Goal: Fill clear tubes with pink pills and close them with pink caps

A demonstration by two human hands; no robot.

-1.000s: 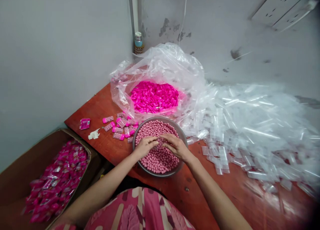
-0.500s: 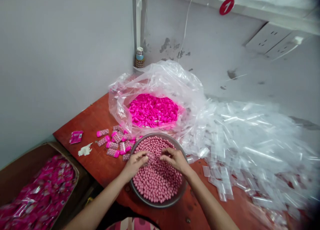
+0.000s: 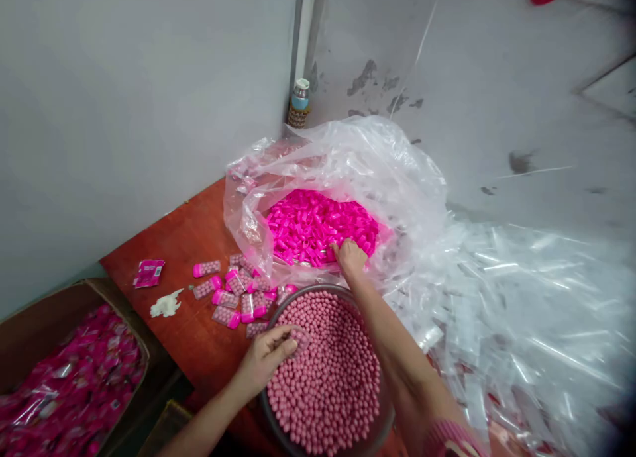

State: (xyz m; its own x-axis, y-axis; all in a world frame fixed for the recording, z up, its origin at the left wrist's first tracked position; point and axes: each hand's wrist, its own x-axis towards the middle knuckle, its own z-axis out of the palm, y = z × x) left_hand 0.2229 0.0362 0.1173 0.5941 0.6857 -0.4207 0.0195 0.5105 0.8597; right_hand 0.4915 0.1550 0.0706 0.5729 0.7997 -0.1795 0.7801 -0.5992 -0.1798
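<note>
My left hand [image 3: 268, 356] is closed on a small clear plastic bottle [image 3: 300, 339] with pink beads inside, held over the left side of a dark bowl [image 3: 386, 422]. Pink beads [image 3: 322, 377] fill that bowl. At the front edge of a heap of bright pink plastic caps [image 3: 318, 222], my right hand [image 3: 350, 257] has its fingers curled down among them; what they grip is hidden. The caps lie in a large open clear plastic bag [image 3: 397, 159]. Several bead-filled bottles with pink caps [image 3: 238, 281] lie left of the bowl.
Many clear empty plastic bottles [image 3: 521, 311] are heaped on the right. A pink packet [image 3: 148, 273] and a white scrap [image 3: 166, 303] rest on the red table [image 3: 163, 238]. At lower left stands a cardboard box [image 3: 144, 341] of pink packets. A flask [image 3: 300, 99] is in the corner.
My right hand has left the bowl and reached forward into the pink caps. My left hand still holds the bottle over the beads. The view has shifted left and down.
</note>
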